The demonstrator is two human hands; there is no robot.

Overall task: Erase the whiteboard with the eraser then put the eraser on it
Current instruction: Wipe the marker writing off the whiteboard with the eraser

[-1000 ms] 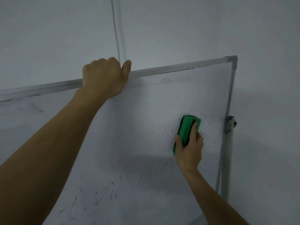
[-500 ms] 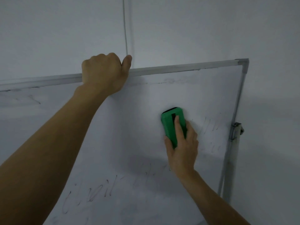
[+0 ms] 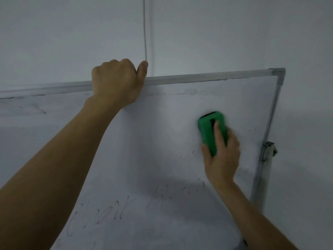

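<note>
A whiteboard (image 3: pixel 171 112) in a grey metal frame fills the lower part of the view, tilted slightly. My right hand (image 3: pixel 222 156) presses a green eraser (image 3: pixel 209 132) flat against the board's right part, index finger laid along its back. My left hand (image 3: pixel 115 82) is closed over the board's top frame rail, thumb sticking up. Faint reddish handwriting (image 3: pixel 100 213) sits low on the board below the hands, with smudged marks (image 3: pixel 180 192) to its right. Small ink specks lie around the eraser.
The board's right frame edge (image 3: pixel 272 112) runs down to a metal bracket (image 3: pixel 268 150) on a stand post. A plain white wall (image 3: pixel 234 33) lies behind, with a thin vertical conduit (image 3: pixel 145 27) above my left hand.
My right hand swept the eraser left across the board, then back right, turning it from leaning right to leaning left. Marks beside the right edge have faded. My left hand kept its hold on the rail.
</note>
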